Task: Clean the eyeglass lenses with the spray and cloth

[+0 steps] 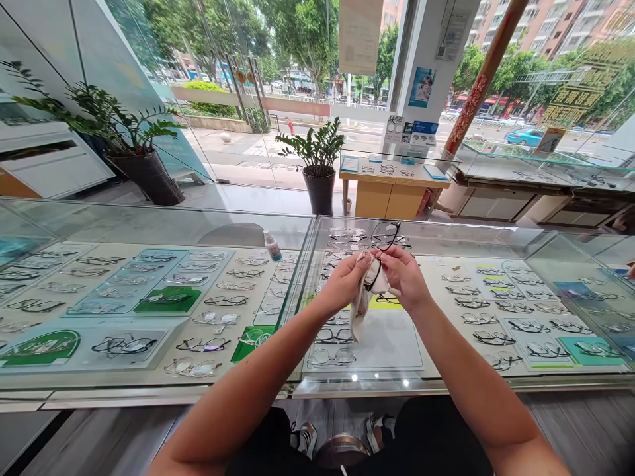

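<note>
A pair of dark-framed eyeglasses (385,234) is held up between my two hands above the glass display counter. One lens stands up above my fingers, and the lower part of the frame is partly covered by a pale cleaning cloth (359,315). My left hand (346,277) is closed on the cloth, which hangs down below it, pressed against the glasses. With pinched fingers, my right hand (401,272) grips the frame and also touches the cloth. A small white spray bottle (272,246) stands on the counter to the left of my hands.
Rows of eyeglasses (227,301) lie inside the glass counter (290,291) on both sides. Potted plants (320,185) stand beyond it, along with a wooden display cabinet (380,198). My feet and a round stool-like object (342,451) are below the counter edge.
</note>
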`<state>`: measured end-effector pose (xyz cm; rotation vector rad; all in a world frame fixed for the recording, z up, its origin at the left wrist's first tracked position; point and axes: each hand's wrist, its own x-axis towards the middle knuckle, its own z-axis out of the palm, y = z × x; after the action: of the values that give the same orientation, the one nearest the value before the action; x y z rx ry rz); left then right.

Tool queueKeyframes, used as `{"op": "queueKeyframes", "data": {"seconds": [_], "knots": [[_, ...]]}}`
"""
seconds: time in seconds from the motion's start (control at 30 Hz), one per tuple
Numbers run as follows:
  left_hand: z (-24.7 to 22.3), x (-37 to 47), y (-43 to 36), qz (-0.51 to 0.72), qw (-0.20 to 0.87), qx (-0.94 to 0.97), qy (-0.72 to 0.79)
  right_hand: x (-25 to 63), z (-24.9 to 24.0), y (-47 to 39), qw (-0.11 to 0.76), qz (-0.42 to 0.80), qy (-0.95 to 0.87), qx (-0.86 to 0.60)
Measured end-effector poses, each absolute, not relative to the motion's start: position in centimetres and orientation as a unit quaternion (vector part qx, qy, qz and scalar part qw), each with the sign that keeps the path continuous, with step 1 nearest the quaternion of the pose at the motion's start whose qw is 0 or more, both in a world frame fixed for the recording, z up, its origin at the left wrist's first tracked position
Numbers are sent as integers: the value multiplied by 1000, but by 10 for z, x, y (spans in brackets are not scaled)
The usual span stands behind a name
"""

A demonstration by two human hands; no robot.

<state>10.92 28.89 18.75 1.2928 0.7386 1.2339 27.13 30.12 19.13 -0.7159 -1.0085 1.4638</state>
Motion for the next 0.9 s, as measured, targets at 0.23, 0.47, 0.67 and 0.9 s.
{"op": "queueKeyframes", "data": {"seconds": [0.23,0.47,0.67,0.9], "knots": [[193,103,287,469,619,571,267,272,190,304,579,645,-396,-304],[192,107,289,572,555,506,330,266,186,297,533,584,-521,-323],[190,101,297,614,526,485,332,270,188,299,520,559,-567,-308],[192,102,295,592,549,496,319,269,185,295,554,481,-601,-317]]}}
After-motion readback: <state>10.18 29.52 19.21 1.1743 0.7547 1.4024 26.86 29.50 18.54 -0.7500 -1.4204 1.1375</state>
